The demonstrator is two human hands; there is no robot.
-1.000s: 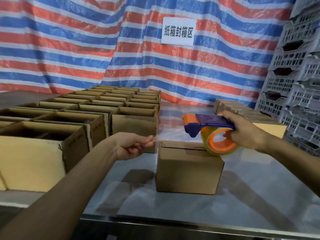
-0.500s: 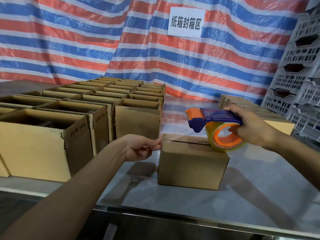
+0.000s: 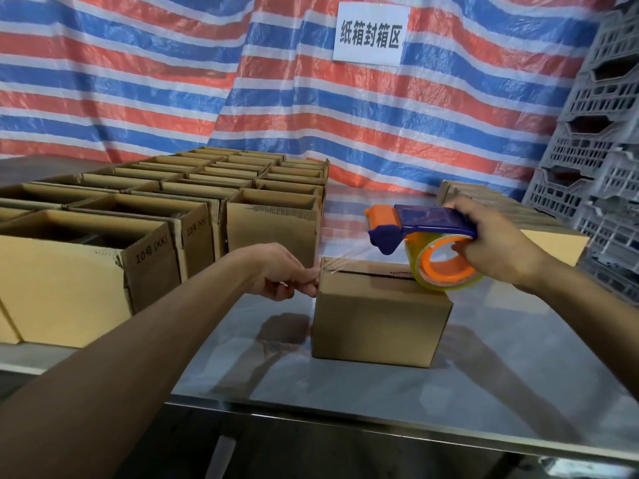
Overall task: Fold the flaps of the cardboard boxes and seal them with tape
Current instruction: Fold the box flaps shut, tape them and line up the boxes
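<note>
A small closed cardboard box (image 3: 377,323) stands on the steel table (image 3: 484,392), its top flaps folded shut with a dark seam showing. My left hand (image 3: 283,274) pinches the end of clear tape (image 3: 340,262) against the box's upper left edge. My right hand (image 3: 498,247) grips a blue and orange tape dispenser (image 3: 428,247) whose yellowish roll rests on the box's top right. A strip of clear tape runs from the left edge over the box top toward the dispenser.
Several open cardboard boxes (image 3: 145,236) stand in rows on the left of the table. Flat or closed boxes (image 3: 539,233) lie behind my right hand. Grey plastic crates (image 3: 594,160) are stacked at the right. A striped tarp with a white sign (image 3: 370,32) hangs behind.
My left hand brought the tape end from mid-air down to the box's left edge. The dispenser lowered with it, so the tape now lies over the box top.
</note>
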